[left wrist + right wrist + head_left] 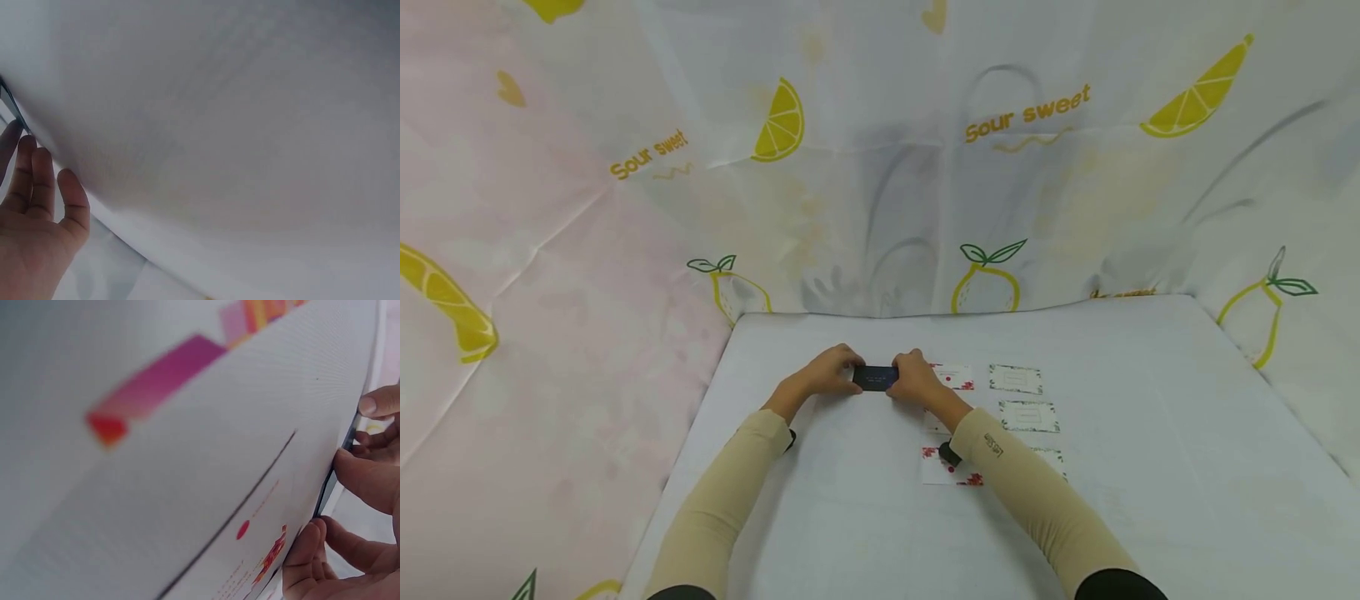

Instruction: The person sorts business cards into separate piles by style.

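Observation:
A small dark blue card (876,378) with faint light print lies near the far side of the white table, between both hands. My left hand (833,372) pinches its left end with thumb and fingers. At the other end, my right hand (917,380) holds the card's right edge the same way. In the left wrist view, the fingertips of the left hand (44,206) meet the thin dark edge of the card (12,105). The right wrist view shows the card (326,492) edge-on at the fingers of the right hand (356,550).
White cards with red flowers, such as this near one (940,473), form a column partly under my right arm. Beside them runs a column of white cards with green leaf borders (1028,427). A lemon-print cloth (880,200) hangs behind the white table (1150,433).

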A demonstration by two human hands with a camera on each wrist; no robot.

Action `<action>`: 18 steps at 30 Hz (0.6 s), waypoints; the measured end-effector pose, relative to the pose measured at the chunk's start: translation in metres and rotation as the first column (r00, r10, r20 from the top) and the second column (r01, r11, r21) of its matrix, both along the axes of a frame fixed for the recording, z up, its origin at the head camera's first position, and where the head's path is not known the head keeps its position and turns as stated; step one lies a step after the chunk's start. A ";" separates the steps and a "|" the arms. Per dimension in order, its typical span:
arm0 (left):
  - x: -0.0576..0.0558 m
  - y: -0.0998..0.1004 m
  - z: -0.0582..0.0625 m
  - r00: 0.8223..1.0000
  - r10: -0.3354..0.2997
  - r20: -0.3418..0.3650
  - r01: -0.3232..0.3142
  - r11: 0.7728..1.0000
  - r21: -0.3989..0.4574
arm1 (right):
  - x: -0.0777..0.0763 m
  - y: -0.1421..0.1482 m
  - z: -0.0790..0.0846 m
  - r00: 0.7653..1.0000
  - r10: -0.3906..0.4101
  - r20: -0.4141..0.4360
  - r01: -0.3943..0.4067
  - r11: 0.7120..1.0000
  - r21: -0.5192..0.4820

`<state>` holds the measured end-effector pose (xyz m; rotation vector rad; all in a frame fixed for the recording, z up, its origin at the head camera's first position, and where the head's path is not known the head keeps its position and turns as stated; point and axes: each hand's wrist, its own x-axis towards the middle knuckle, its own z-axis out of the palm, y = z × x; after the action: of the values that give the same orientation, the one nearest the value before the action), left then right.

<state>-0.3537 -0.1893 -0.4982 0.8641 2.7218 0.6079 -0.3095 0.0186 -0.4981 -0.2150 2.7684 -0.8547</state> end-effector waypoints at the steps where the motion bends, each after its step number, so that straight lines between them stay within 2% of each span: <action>1: 0.000 0.000 0.000 1.000 0.002 0.004 -0.002 1.000 0.003 | 0.000 0.000 -0.001 1.000 0.001 -0.002 -0.001 1.000 -0.002; 7: 0.001 -0.002 -0.002 0.999 0.015 0.048 -0.016 1.000 0.019 | -0.001 0.002 -0.004 1.000 0.007 -0.001 -0.007 1.000 -0.020; 12: 0.002 -0.003 0.001 0.999 -0.012 0.033 0.010 0.999 0.045 | -0.002 0.002 -0.006 1.000 -0.004 -0.007 0.004 0.999 -0.036; 18: 0.007 -0.002 0.004 0.999 0.036 0.032 -0.038 0.997 0.065 | 0.002 0.003 -0.003 1.000 -0.010 -0.014 0.009 0.999 -0.031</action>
<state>-0.3472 -0.1909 -0.4946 0.8146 2.7092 0.7155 -0.3077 0.0219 -0.5007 -0.2146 2.7729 -0.9021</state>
